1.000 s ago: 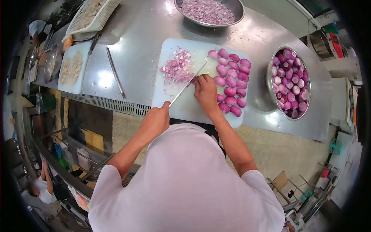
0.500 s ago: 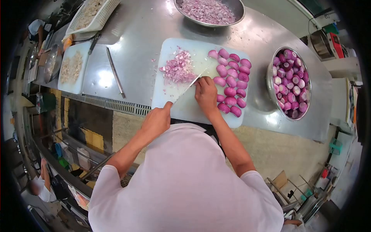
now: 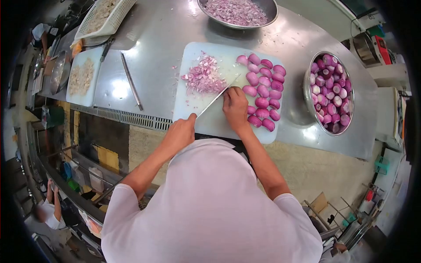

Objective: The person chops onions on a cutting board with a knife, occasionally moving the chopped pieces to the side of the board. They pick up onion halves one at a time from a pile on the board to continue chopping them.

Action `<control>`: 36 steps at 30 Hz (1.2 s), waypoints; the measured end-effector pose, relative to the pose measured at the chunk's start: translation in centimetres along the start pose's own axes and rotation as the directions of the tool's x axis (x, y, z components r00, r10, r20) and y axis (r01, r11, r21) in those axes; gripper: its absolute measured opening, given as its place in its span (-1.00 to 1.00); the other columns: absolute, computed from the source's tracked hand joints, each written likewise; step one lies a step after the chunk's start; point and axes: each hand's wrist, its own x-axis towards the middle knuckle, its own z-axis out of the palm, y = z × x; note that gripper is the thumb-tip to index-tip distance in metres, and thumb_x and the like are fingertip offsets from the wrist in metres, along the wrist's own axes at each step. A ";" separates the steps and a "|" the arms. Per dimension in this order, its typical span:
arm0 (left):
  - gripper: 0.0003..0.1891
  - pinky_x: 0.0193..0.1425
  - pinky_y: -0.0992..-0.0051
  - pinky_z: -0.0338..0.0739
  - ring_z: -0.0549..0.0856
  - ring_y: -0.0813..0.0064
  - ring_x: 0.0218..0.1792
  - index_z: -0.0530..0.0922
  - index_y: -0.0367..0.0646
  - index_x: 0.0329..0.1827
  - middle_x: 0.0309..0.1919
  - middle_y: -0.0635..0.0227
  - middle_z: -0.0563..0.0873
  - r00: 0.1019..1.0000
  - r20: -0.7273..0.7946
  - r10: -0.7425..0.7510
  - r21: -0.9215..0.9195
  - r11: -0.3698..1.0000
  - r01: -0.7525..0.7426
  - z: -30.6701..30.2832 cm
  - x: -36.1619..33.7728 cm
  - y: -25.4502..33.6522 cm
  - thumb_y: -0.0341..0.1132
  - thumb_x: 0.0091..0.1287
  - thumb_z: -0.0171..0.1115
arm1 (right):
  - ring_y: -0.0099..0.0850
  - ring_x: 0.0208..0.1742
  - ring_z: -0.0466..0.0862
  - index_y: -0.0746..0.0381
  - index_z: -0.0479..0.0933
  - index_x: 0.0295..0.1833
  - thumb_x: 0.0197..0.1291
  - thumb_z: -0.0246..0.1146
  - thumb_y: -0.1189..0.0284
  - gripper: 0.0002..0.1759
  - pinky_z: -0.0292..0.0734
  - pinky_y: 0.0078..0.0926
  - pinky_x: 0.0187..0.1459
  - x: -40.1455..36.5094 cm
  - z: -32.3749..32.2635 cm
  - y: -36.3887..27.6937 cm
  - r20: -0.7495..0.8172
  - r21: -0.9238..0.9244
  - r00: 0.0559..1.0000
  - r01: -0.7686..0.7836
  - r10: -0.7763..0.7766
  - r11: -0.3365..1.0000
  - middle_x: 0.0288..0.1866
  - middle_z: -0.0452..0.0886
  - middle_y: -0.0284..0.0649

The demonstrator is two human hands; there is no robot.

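Observation:
My left hand (image 3: 180,133) is closed round the handle of a kitchen knife (image 3: 212,105), whose blade slants up and right over a white cutting board (image 3: 208,125). Just right of the blade, the bent fingers of my right hand (image 3: 236,107) press down on a red onion piece, almost wholly hidden beneath them. Left of the blade lies a heap of chopped red onion (image 3: 204,76). Peeled onion halves (image 3: 263,91) stand in rows on the board's right side, close by my right hand.
A steel bowl (image 3: 309,103) of peeled red onions stands to the right. Another bowl (image 3: 239,26) at the back holds chopped onion. Leftward lie a metal rod (image 3: 130,81), a second board (image 3: 93,79) with pale chopped food, and a white basket (image 3: 116,27). Other people are at the far left.
The knife blade has tilted and shifted slightly beside my right fingers. Both hands stay in nearly the same place, and the onion halves have not been rearranged.

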 end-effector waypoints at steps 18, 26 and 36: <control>-0.88 -0.32 -0.08 0.50 0.65 -0.25 -0.44 0.43 -0.37 -0.17 -0.59 -0.20 0.60 0.996 -0.067 -0.065 -0.027 0.998 0.063 0.1 -0.2 0.4 -0.57 0.25 0.10 | 0.08 -0.22 0.63 0.38 0.60 -0.28 0.10 0.22 0.69 -0.92 0.54 -0.06 -0.17 0.8 0.1 0.2 0.010 0.030 0.999 -0.035 0.035 0.999 -0.23 0.62 0.04; -0.84 -0.35 -0.06 0.48 0.64 -0.23 -0.45 0.45 -0.35 -0.10 -0.60 -0.15 0.59 0.997 -0.079 -0.008 -0.005 1.000 0.008 2.0 0.1 -1.8 -0.52 0.29 0.14 | 0.08 -0.24 0.63 0.38 0.59 -0.29 0.09 0.22 0.71 -0.92 0.54 -0.06 -0.17 0.6 0.1 0.1 0.027 0.077 0.999 -0.048 0.046 0.996 -0.24 0.62 0.05; -0.83 -0.36 -0.04 0.48 0.63 -0.22 -0.48 0.46 -0.36 -0.06 -0.60 -0.14 0.59 0.990 -0.132 -0.037 -0.056 0.998 0.030 1.2 -1.0 -1.0 -0.50 0.33 0.13 | 0.07 -0.20 0.62 0.32 0.57 -0.23 0.11 0.24 0.65 -0.90 0.52 -0.03 -0.17 0.7 -0.3 0.2 0.101 -0.055 0.992 -0.065 0.070 0.996 -0.26 0.59 0.02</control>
